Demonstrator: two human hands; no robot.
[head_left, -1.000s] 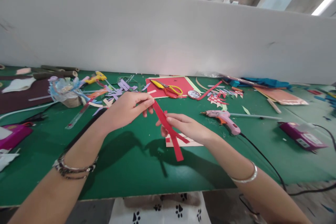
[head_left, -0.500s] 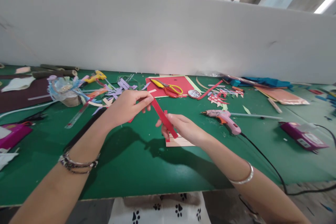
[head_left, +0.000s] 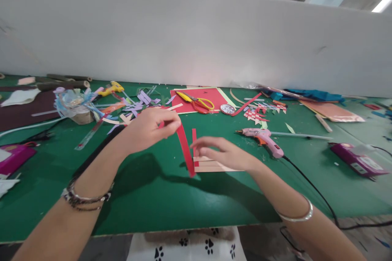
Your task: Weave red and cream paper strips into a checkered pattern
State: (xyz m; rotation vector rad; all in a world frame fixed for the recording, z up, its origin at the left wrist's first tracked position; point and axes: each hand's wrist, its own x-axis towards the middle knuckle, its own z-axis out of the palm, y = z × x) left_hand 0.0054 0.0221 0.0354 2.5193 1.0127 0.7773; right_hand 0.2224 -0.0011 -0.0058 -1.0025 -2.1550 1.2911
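My left hand (head_left: 159, 127) pinches the top end of a red paper strip (head_left: 186, 151), which hangs slanting down with its lower end near the table. Just right of it, my right hand (head_left: 219, 151) hovers over or rests on several cream paper strips (head_left: 208, 167); contact is hard to tell. Its fingers are apart and hold nothing I can see. A second, narrower red strip (head_left: 194, 138) stands crosswise at the left ends of the cream strips, woven among them. Part of the cream strips is hidden under my right hand.
A pink glue gun (head_left: 263, 138) lies to the right, its black cord running off the table's front edge. Yellow-handled scissors (head_left: 199, 102) lie on red paper (head_left: 183, 108) behind my hands. Purple paper scraps (head_left: 143, 100) are at back left, with a yellow glue gun (head_left: 112, 89).
My right hand has let go of the red strip and moved right, over the cream strips. The red strip, still in my left hand, now hangs more steeply.
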